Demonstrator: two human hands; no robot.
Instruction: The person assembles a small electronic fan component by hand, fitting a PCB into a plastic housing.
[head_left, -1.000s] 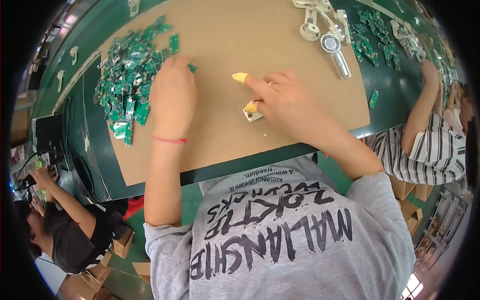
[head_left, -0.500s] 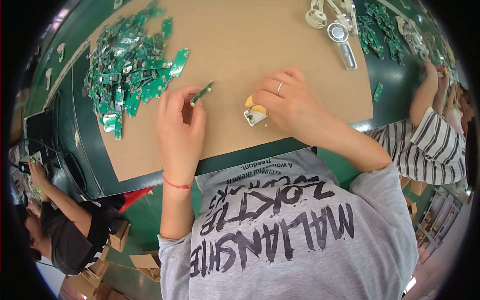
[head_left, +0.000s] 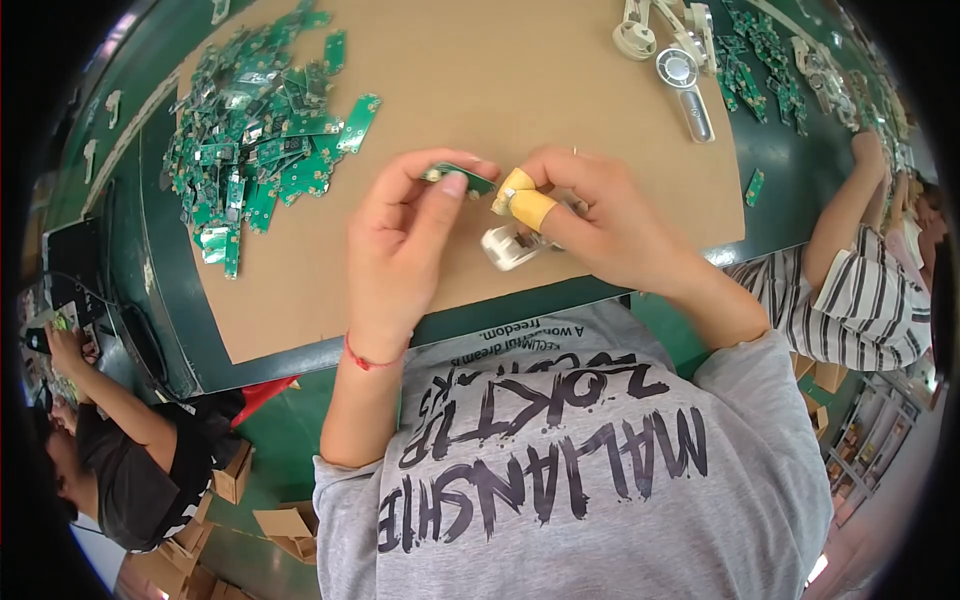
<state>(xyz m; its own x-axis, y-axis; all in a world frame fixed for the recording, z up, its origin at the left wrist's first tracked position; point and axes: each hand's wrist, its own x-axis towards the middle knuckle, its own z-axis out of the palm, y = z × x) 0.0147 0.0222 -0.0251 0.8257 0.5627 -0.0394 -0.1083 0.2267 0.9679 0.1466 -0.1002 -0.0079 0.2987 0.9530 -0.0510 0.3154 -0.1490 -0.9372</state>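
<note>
My left hand (head_left: 400,215) pinches a narrow green circuit board (head_left: 468,178) between thumb and fingers, tilted above the brown sheet. Close beside it, my right hand (head_left: 600,215) wears yellow finger covers on the thumb and forefinger. Those two fingertips are pressed together on a small whitish piece (head_left: 511,194), too small to name, near the board's right end. Under the right hand shows a white plastic housing (head_left: 508,250), partly hidden by the fingers; whether the other fingers hold it, I cannot tell.
Loose green circuit boards (head_left: 255,140) form a large heap at the left. White handheld fans (head_left: 678,70) lie at the back right, with more boards (head_left: 765,60) beyond. A single board (head_left: 755,187) rests by the right edge. Other people work on both sides.
My left hand has moved right with the circuit board, turning it flatter. My right hand has lifted and turned, bringing its covered fingertips and the small piece towards the board. The white housing has shifted slightly.
</note>
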